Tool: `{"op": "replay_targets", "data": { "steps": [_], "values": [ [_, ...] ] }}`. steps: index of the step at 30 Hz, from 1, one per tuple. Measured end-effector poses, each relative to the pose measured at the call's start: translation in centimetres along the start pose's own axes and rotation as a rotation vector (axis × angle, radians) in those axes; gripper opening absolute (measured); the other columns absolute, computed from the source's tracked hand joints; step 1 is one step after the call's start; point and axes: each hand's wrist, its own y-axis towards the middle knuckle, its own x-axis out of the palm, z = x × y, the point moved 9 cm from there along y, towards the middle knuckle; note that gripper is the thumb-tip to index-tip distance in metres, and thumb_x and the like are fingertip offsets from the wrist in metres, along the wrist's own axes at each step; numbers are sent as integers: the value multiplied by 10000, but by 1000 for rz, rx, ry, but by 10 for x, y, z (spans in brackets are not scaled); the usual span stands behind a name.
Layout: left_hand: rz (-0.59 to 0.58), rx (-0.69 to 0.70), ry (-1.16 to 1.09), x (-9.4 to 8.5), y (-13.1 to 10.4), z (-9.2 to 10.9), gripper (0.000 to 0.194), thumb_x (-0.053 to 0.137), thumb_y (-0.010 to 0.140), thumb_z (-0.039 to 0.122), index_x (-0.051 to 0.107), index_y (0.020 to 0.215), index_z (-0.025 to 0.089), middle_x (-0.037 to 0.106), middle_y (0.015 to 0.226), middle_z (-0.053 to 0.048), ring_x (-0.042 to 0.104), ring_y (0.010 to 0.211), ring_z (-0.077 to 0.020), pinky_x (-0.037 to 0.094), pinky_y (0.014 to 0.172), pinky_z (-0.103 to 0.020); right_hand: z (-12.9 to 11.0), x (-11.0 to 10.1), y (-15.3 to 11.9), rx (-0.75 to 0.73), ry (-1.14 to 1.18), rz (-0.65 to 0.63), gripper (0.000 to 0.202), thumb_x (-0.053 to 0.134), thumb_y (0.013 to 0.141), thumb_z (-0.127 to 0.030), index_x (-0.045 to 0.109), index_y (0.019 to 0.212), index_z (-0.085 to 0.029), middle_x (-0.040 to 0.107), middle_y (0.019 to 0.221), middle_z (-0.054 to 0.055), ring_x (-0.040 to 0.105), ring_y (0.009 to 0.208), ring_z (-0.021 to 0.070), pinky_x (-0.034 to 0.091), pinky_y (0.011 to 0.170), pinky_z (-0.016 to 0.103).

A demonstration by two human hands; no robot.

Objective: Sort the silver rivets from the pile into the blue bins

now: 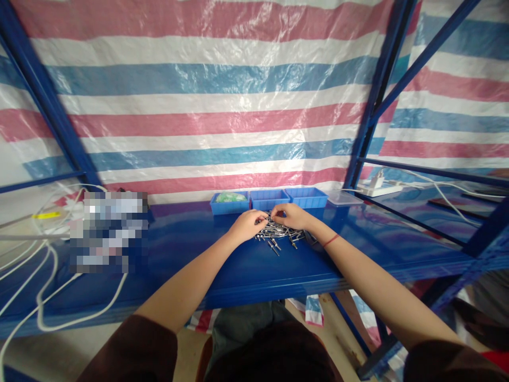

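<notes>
A heap of slim silvery metal pins [278,229], which look like blind rivets, lies on the blue tabletop. Several of them are scattered loose at its near edge. My left hand [249,225] is at the heap's left side, thumb and fingers pinched together. Over the far right of the heap, my right hand [292,216] has its fingers curled in a pinch, the tips facing those of my left hand. What either hand pinches is too small to make out, and part of the heap is hidden under the hands.
Behind the heap stand three blue bins: the left bin [217,208] with green plastic in it, the middle bin [270,194] and the right bin [308,197]. A clear lid [345,198] and a power strip [379,189] are to the right. White cables [51,260] trail at the left.
</notes>
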Motion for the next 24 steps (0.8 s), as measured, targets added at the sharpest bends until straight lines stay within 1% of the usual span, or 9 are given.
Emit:
{"op": "replay_targets", "data": {
  "steps": [2, 4, 7, 10, 12, 14, 18, 21, 24],
  "values": [
    [11, -16, -2, -1, 0, -2, 244, 567, 779, 279, 662, 982, 184, 678, 868, -49, 627, 785, -166, 484, 765, -286, -6, -7, 1, -47, 19, 96, 128, 532, 758, -208, 651, 751, -159, 661, 774, 51, 574, 737, 161, 436, 723, 300],
    [20, -30, -30, -2, 0, -2, 259, 560, 789, 308, 653, 996, 184, 683, 875, -47, 628, 790, -170, 483, 762, -288, -8, -11, 2, -53, 101, 162, 136, 531, 778, -255, 621, 775, -154, 647, 776, 54, 571, 734, 160, 446, 714, 309],
    [10, -46, -111, -1, 0, -1, 243, 544, 805, 336, 654, 956, 182, 694, 885, -39, 638, 793, -170, 485, 754, -282, -4, -9, 4, 0, 355, 208, 172, 555, 769, -313, 565, 838, -156, 631, 753, 38, 585, 688, 147, 475, 675, 307],
    [-10, -75, -193, 1, -1, 1, 232, 557, 798, 343, 651, 939, 184, 704, 903, -30, 651, 803, -170, 489, 758, -274, -3, -5, 4, 65, 626, 243, 285, 615, 722, -315, 523, 954, -177, 642, 758, 23, 621, 694, 155, 510, 690, 328],
    [25, -102, -223, -1, -1, 0, 240, 575, 788, 350, 647, 944, 182, 709, 890, -30, 657, 799, -172, 494, 750, -271, -1, -5, 3, 113, 758, 273, 315, 642, 707, -329, 527, 963, -186, 653, 786, 30, 639, 724, 164, 522, 730, 350],
    [109, -119, -237, -10, -1, -1, 234, 581, 787, 354, 647, 929, 180, 711, 871, -33, 659, 797, -173, 496, 743, -270, 0, -6, 2, 150, 843, 302, 293, 668, 691, -358, 554, 897, -183, 664, 810, 46, 646, 766, 173, 521, 771, 358],
    [281, -120, -281, -29, -2, -2, 198, 575, 795, 352, 642, 874, 182, 708, 827, -28, 662, 768, -164, 499, 721, -259, 5, -8, 0, 195, 876, 338, 316, 713, 645, -394, 581, 834, -177, 682, 804, 50, 646, 798, 178, 519, 746, 333],
    [339, -104, -298, -36, -2, -1, 181, 560, 807, 334, 637, 844, 174, 698, 784, -27, 657, 699, -151, 495, 669, -244, 5, -6, 0, 215, 839, 312, 303, 713, 647, -396, 589, 816, -177, 681, 759, 40, 646, 776, 172, 501, 646, 281],
    [372, -79, -303, -40, -3, 2, 166, 550, 815, 316, 631, 843, 173, 696, 815, -32, 652, 684, -141, 488, 648, -232, 1, -2, 0, 203, 813, 268, 272, 701, 666, -380, 588, 810, -179, 680, 741, 37, 638, 728, 156, 461, 562, 241]
  ]
}}
